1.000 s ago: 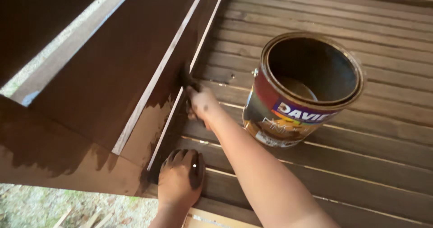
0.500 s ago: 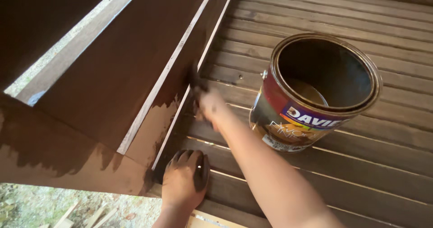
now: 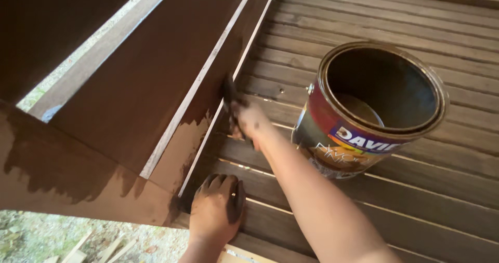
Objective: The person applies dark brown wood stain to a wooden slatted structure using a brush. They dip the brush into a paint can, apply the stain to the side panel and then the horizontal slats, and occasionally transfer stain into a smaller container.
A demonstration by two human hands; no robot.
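Now the right hand [image 3: 248,118] is closed around a dark brush [image 3: 229,92], which touches the brown painted board [image 3: 156,81] beside the slatted deck [image 3: 416,190]. The left hand [image 3: 215,211] lies flat and spread on the deck, holding nothing, and an open paint can [image 3: 364,117] stands just beside the right arm.

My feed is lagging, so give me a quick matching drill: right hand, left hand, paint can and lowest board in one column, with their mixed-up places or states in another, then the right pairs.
Things:
1. right hand
2. left hand
3. paint can
4. lowest board

Places or states:
A. open, lid off, standing on the slatted floor
B. flat on the floor at the board's lower end
C. partly dark-stained, near end still pale
D. holding a brush against the board

Pairs: 1-D, 2-B, 3-A, 4-C
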